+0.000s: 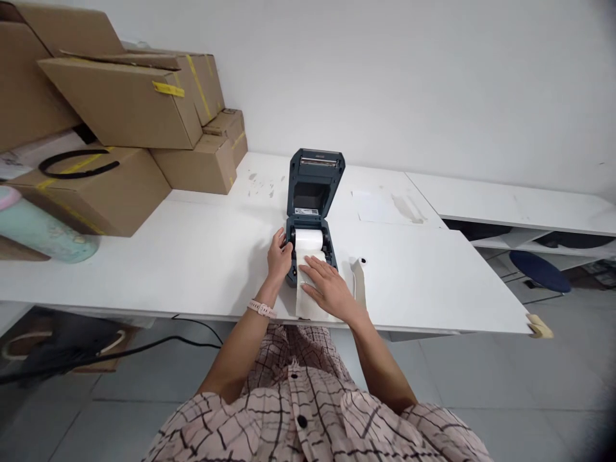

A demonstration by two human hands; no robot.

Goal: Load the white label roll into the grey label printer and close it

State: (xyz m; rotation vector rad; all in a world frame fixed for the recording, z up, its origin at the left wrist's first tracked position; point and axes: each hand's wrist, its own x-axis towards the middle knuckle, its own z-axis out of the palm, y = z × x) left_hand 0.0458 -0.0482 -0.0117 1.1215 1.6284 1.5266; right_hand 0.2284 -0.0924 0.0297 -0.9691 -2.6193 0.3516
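A dark label printer (316,186) stands on the white table with its lid raised. Inside it sits a roll of white labels (308,239), whose strip runs out over the printer's front toward the table edge. My right hand (327,285) lies flat on that strip, fingers stretched out. Against the printer's left side rests my left hand (279,255), thumb on the rim and fingers along the outside. Just right of the printer lies a small roll with a loose strip (359,279).
Cardboard boxes (129,102) are stacked at the left, with a black headband (79,173) on one. A mint bottle (48,228) stands at the far left. The white table (423,269) has its front edge close to my body. A blue stool (539,271) is beyond its right end.
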